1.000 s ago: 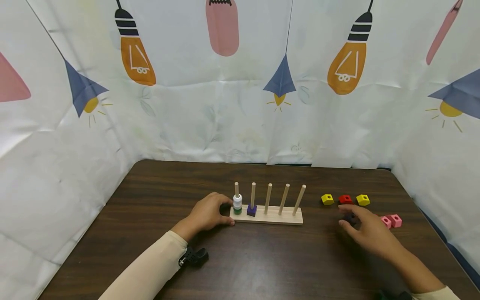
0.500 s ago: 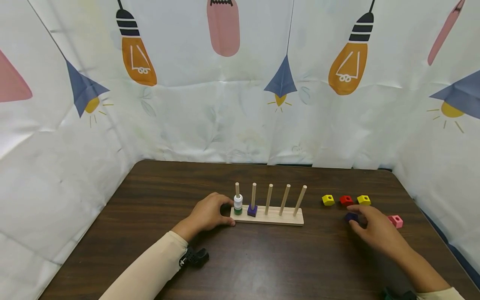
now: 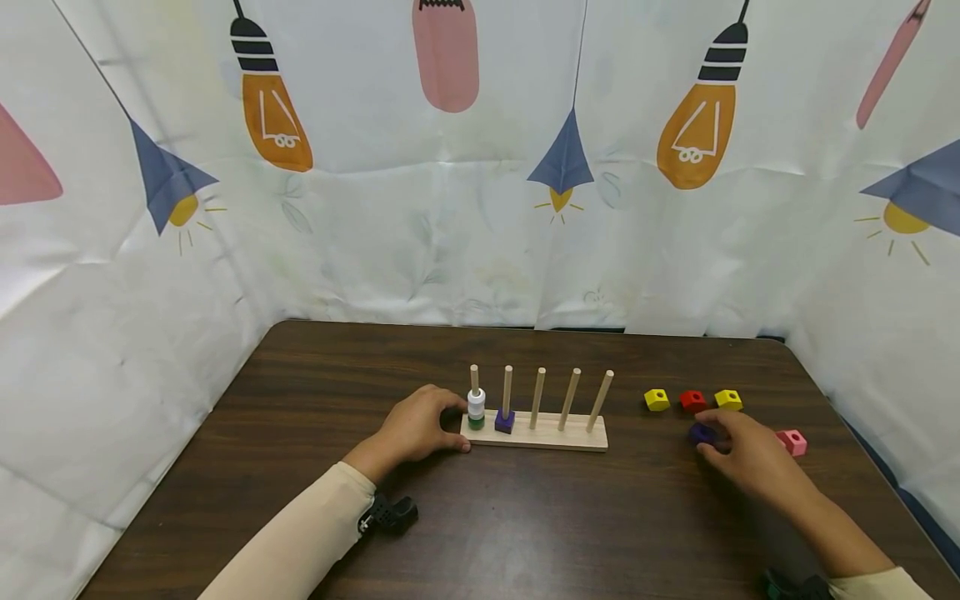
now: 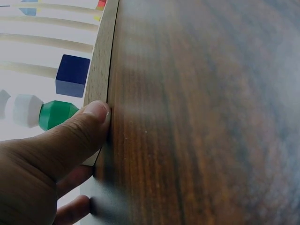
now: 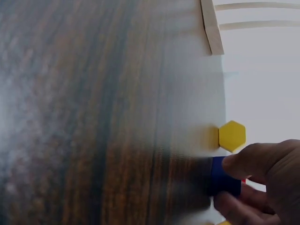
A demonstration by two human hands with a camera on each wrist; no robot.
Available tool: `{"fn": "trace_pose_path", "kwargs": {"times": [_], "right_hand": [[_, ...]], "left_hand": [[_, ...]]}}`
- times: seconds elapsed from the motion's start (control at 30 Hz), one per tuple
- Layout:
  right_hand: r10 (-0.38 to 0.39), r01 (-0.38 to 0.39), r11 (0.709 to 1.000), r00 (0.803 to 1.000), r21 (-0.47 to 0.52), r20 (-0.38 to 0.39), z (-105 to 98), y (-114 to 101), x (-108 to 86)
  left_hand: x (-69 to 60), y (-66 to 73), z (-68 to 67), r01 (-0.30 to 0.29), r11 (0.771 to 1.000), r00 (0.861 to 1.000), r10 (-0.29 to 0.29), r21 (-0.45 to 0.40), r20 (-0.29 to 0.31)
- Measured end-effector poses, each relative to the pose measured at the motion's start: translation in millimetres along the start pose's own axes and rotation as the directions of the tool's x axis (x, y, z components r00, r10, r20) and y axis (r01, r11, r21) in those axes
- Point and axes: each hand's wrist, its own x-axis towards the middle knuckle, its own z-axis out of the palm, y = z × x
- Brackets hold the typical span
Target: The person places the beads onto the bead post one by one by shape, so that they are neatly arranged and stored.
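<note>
Movement shows rightward: our right hand (image 3: 750,457) has slid slightly right within a second and pinches the dark blue block (image 5: 219,177) (right of the pegboard (image 3: 555,436), nearer than the red block (image 3: 692,401)), apparently securing it. Our left hand (image 3: 418,425), unmoved, grips the pegboard's left end. Wood-grained table (image 3: 525,533) below; lamp-printed white cloth (image 3: 450,250) hangs beyond its far edge.

Head view looks forward-down; wrist views (closer) share the rack (image 3: 533,434).

There are five pegs (image 3: 537,398), one red block (image 3: 692,402), two yellow blocks (image 3: 656,401), two purple blocks (image 3: 702,433).
</note>
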Motion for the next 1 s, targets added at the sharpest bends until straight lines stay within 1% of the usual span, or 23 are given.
{"fn": "trace_pose_path", "kwargs": {"times": [0.1, 0.23, 0.4, 0.6, 0.67, 0.87, 1.0], "right_hand": [[0.015, -0.015, 0.999, 1.0, -0.029, 0.017, 0.3, -0.8, 2.7], [0.014, -0.013, 0.998, 1.0, -0.067, 0.008, 0.7, -1.8, 5.7], [-0.017, 0.017, 0.997, 1.0, -0.071, 0.004, 2.6, -4.1, 9.0], [-0.023, 0.025, 0.998, 0.999, -0.065, 0.036, 3.9, -11.9, 15.3], [-0.036, 0.038, 0.997, 0.999, -0.06, 0.039, 4.3, -14.8, 17.4], [-0.105, 0.105, 0.993, 0.994, -0.057, 0.007, 4.5, -23.8, 22.3], [-0.117, 0.117, 0.991, 0.993, -0.062, 0.002, -0.5, -32.2, 26.8]], "left_hand": [[0.2, -0.2, 0.0, -0.001, 1.0, 1.0, 0.001, -0.001, 0.0], [0.1, -0.3, -0.1, 0.0, 1.0, 1.0, 0.0, -0.002, 0.002], [-0.3, -0.2, -0.5, -0.001, 1.0, 1.0, 0.001, -0.004, 0.004], [-0.7, 0.3, -1.0, -0.006, 1.0, 1.0, 0.006, -0.005, 0.002], [-0.6, 0.6, -1.2, -0.007, 1.0, 1.0, 0.007, -0.005, 0.002], [-0.5, 0.2, -0.7, -0.009, 1.0, 1.0, 0.009, -0.003, 0.001], [-0.6, 0.6, -1.4, -0.006, 1.0, 1.0, 0.006, -0.007, 0.003]]}}
